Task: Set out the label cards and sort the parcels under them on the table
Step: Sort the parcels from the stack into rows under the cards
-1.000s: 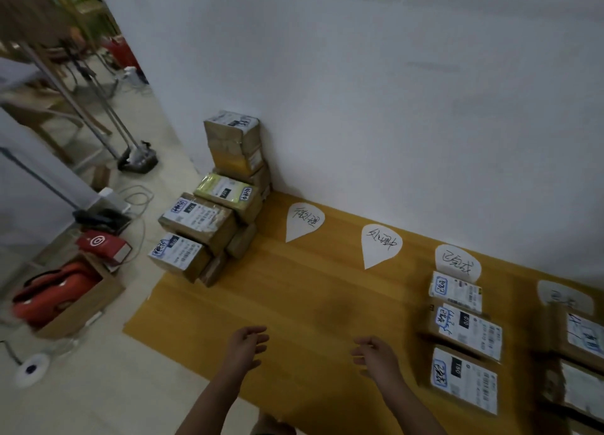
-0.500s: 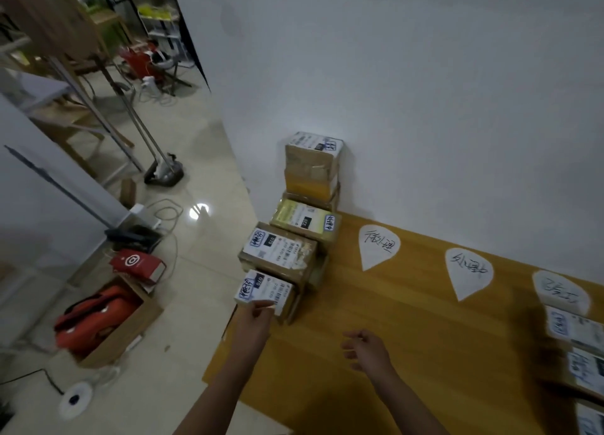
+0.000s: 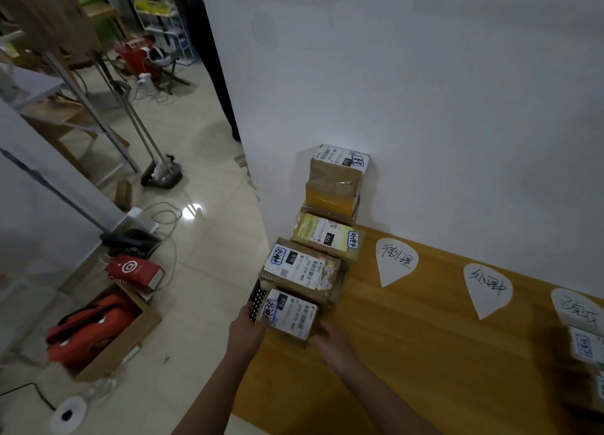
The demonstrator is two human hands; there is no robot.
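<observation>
1. The left hand (image 3: 249, 328) and right hand (image 3: 330, 339) are pressed against opposite sides of the nearest parcel (image 3: 289, 313), clasping it between them at the table's left edge.
2. That parcel is the front one of an unsorted stack (image 3: 322, 238) that rises in steps back to the wall; at least three more boxes are piled behind it.
3. Label cards are already set out on the wooden table (image 3: 408, 353): the first card (image 3: 396, 260), the second card (image 3: 487, 289) and a third card (image 3: 577, 307).
4. Nothing lies under the first two; a sorted parcel (image 3: 586, 344) sits under the third.
5. My judgement: cards done, sorting partway, the stack remaining.
</observation>
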